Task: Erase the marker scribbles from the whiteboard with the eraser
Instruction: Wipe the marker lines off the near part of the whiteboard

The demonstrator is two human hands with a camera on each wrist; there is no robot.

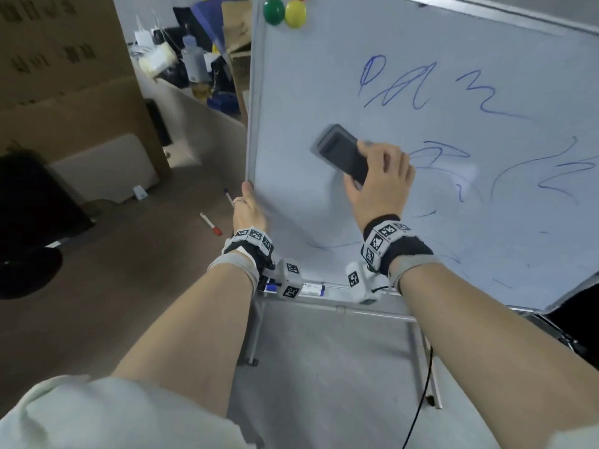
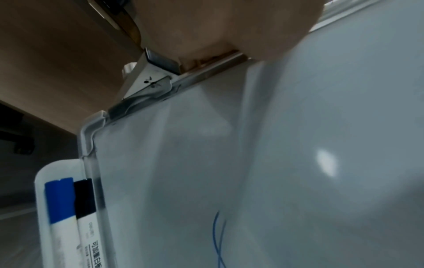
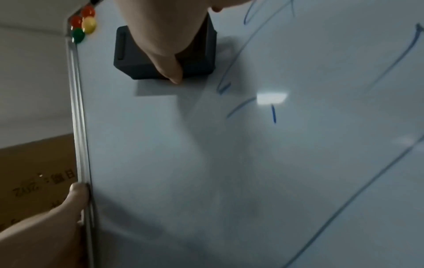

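Note:
A whiteboard (image 1: 301, 92) on a metal stand carries blue marker scribbles (image 1: 398, 85) across its upper middle and right side. My right hand (image 1: 379, 176) grips a dark grey eraser (image 1: 340, 150) and holds it flat against the board, left of the scribbles. In the right wrist view the eraser (image 3: 137, 59) sits under my thumb, with blue scribbles (image 3: 241, 54) to its right. My left hand (image 1: 249, 209) grips the board's left frame edge (image 1: 254, 124), thumb on the front. The left hand (image 2: 229, 27) fills the top of the left wrist view, curled round the frame.
Green, yellow and red magnets (image 1: 285, 9) cling to the board's top left corner. Blue and black markers (image 2: 69, 208) lie in the tray (image 1: 324, 288) along the bottom edge. Two markers (image 1: 210, 223) lie on the floor at left. Cardboard boxes (image 1: 64, 76) stand left; a black cable (image 1: 421, 400) hangs below.

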